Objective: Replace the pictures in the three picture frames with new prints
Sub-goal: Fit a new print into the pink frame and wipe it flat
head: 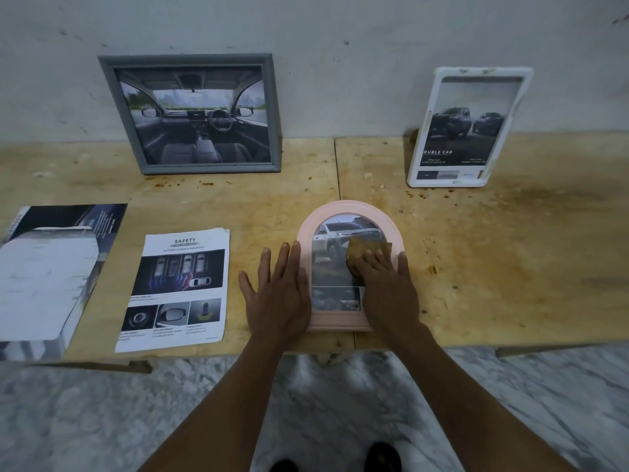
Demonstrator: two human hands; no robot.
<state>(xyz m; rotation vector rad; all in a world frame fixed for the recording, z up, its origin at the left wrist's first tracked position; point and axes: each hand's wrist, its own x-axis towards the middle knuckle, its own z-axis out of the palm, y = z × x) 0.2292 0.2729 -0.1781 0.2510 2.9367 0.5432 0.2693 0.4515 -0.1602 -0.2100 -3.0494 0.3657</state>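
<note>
This looks like a plain back room or makeshift workspace, perhaps in a home, though the dim view makes that uncertain. A stained plywood bench (476, 267) made of butted boards stands against a scuffed, marked grey wall (340, 46). The floor (102, 420) below is marble-patterned. Car brochure sheets (177, 287) lie on the bench, and framed car prints lean on the wall.

Stained plywood table (476, 267) against scuffed grey wall (340, 46); marbled floor (102, 420) below (dark shoes (383, 458) at bottom edge).
</note>
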